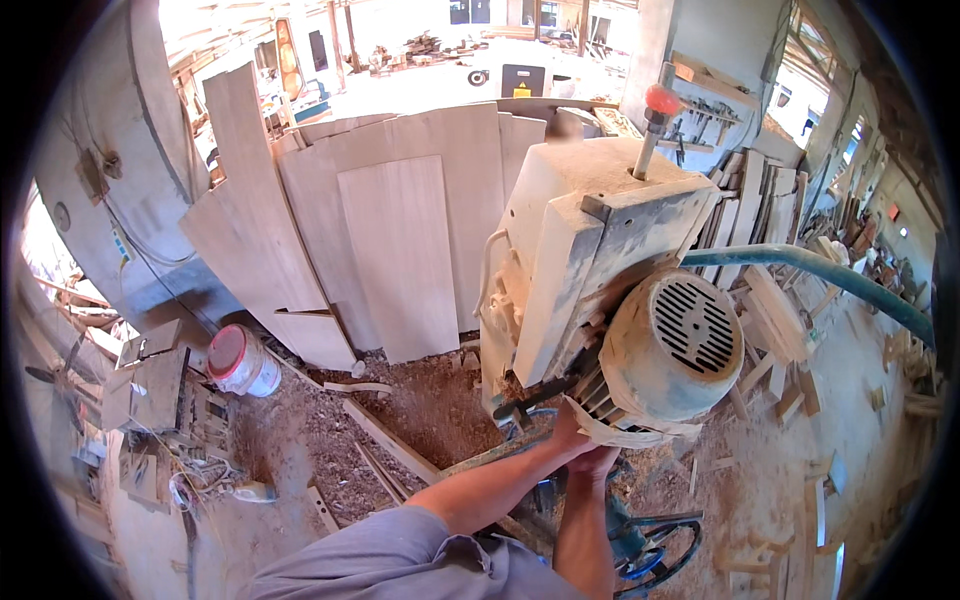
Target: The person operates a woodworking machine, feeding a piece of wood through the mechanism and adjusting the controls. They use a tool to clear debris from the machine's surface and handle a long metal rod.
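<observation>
A large woodworking machine coated in pale dust stands in front of me, with a boxy upright body (610, 200) and a round electric motor (690, 340) with a slotted cover. Both my forearms reach in under that motor. My left hand (570, 432) is at its lower left edge, beside a pale curved piece (625, 434) that could be wood or part of the housing. Just to the right and below, close to the left wrist, is my right hand (597, 460). The motor hides the fingers of both hands, so what they touch or hold does not show.
Wide boards (400, 250) lean behind the machine. A green hose (820, 262) runs off to the right. Wood strips (390, 440) lie among shavings on the floor. At left stand a red-lidded bucket (243, 362) and a small bench (150, 395). Stacked lumber (745, 205) fills the right back.
</observation>
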